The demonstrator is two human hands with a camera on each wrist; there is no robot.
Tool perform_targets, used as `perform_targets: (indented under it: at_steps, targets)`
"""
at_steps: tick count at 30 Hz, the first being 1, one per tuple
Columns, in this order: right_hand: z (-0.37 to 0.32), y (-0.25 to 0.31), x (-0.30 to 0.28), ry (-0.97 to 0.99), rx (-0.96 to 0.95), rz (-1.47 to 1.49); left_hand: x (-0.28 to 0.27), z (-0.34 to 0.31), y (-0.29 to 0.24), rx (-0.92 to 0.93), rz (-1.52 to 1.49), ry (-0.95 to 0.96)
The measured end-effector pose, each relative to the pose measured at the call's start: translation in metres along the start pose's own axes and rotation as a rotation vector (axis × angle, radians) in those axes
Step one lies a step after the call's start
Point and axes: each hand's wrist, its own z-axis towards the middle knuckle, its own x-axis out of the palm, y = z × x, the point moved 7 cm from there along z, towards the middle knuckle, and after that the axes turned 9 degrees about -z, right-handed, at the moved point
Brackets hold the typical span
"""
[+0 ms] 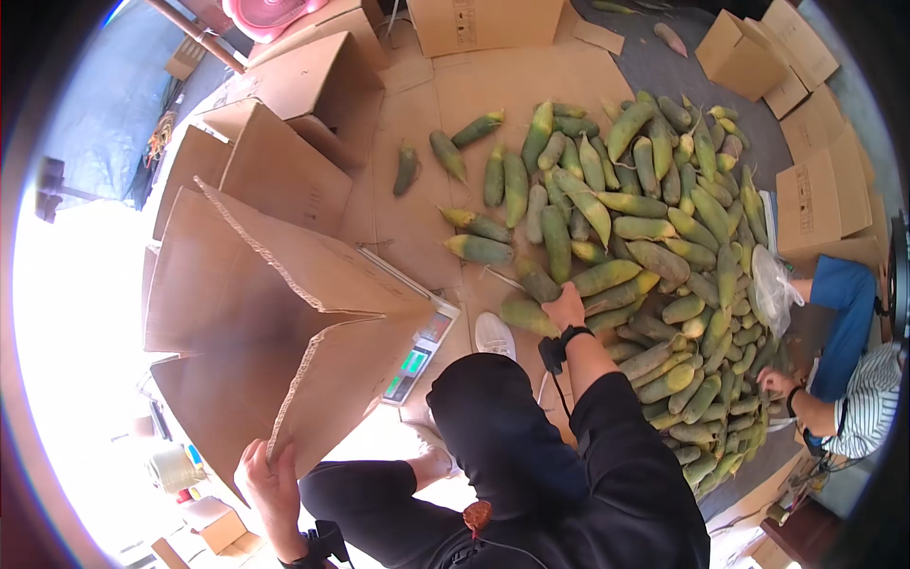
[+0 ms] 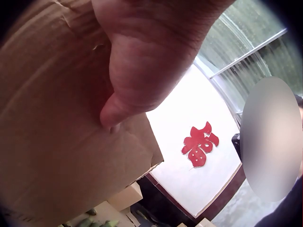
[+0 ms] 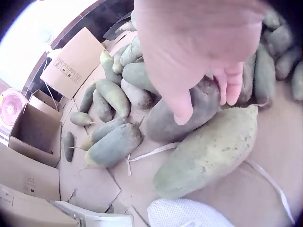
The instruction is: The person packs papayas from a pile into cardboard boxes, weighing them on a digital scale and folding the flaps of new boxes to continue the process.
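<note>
My right hand [image 1: 566,308] grips a dark green radish [image 1: 538,281] at the near edge of a large pile. In the right wrist view the thumb lies on one side of that radish and the fingers on the other, and a paler green radish [image 3: 208,153] lies right beside it. At the lower left, my left hand [image 1: 268,484] holds the edge of a large open carton [image 1: 275,379], the thumb pressed on the cardboard. The carton stands on a scale [image 1: 412,365] with a lit green display; its inside is mostly hidden by the flaps.
More radishes [image 1: 654,228] cover the cardboard-lined floor to the right. Other open cartons [image 1: 327,81] stand behind and at far right [image 1: 829,194]. Another person's hand [image 1: 777,382] is at the pile's right edge. My shoe [image 1: 494,335] is between scale and pile.
</note>
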Motion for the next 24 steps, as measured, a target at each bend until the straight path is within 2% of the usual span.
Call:
perform_targets:
  at_steps: [3,5,6,7,9,10,12,15,19,21,23,24]
  targets:
    - [-0.008,-0.008,0.009,-0.116,0.021,0.013,-0.006,-0.005,0.002,0.043,0.067,-0.091]
    - [-0.01,-0.026,0.014,-0.165,0.025,0.12,-0.005,-0.002,-0.007,0.03,0.011,-0.041]
    - [-0.019,-0.031,0.007,-0.165,0.036,0.186,-0.004,-0.002,0.0,-0.032,0.032,0.006]
    - [-0.015,-0.048,0.021,-0.091,0.037,0.508,-0.006,-0.002,0.002,-0.044,0.028,-0.02]
    - [-0.023,-0.06,0.02,0.038,0.108,0.742,-0.007,-0.002,-0.004,0.025,0.02,-0.055]
    - [-0.034,-0.074,0.026,0.163,0.303,0.896,-0.008,-0.003,-0.004,0.023,0.026,-0.059]
    - [-0.056,-0.084,0.015,0.203,0.36,0.978,-0.012,-0.004,-0.008,0.022,0.03,-0.068]
    - [-0.085,-0.09,-0.007,0.196,0.339,1.047,-0.015,-0.004,-0.01,0.02,-0.025,-0.075]
    - [-0.119,-0.057,-0.059,0.31,0.177,1.092,-0.01,-0.007,0.005,-0.014,0.035,-0.03]
    - [-0.132,-0.02,-0.101,0.285,-0.006,1.112,-0.013,-0.008,-0.001,0.04,0.042,-0.037]
    - [-0.156,0.028,-0.147,0.274,-0.033,1.047,-0.016,-0.009,-0.002,0.044,0.045,-0.042]
    - [-0.164,0.053,-0.17,0.251,-0.171,1.014,-0.016,-0.009,-0.003,0.04,0.061,-0.021]
